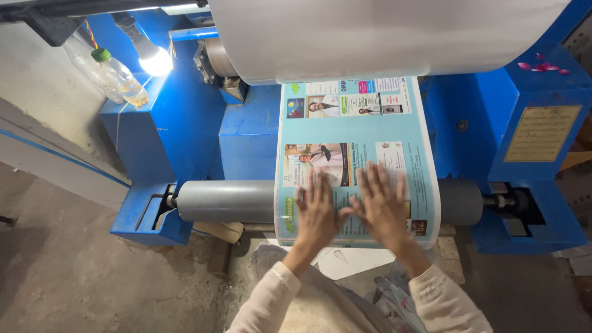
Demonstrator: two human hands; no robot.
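At the far left a clear plastic bottle (117,75) with a green cap and a little yellowish liquid hangs tilted against the blue machine frame (185,123), and just to its right a bare lamp (154,60) glows bright white. Below them a grey roller (225,201) runs level across the frame, its left end seated in a blue bracket. Over the middle of that roller drapes a light blue printed sheet (354,123), covered with small photographs and blocks of print; it comes down from under the large white roll (382,34) at the top and its lower edge hangs just past the roller. The left hand (317,213) lies flat on the lower part of the sheet, fingers spread and pointing up, released rather than clenched, pressing on the paper without grasping it. Just beside it, thumbs nearly meeting, the right hand (383,206) lies the same way, palm down, fingers splayed and a little blurred, holding nothing. Both wrists come out of pale long sleeves at the bottom of the view. Right of the sheet the dark end of the roller meets a black shaft, and above that a brass-coloured plate (541,132) sits on the blue housing, with a few pink petals (542,65) near its top
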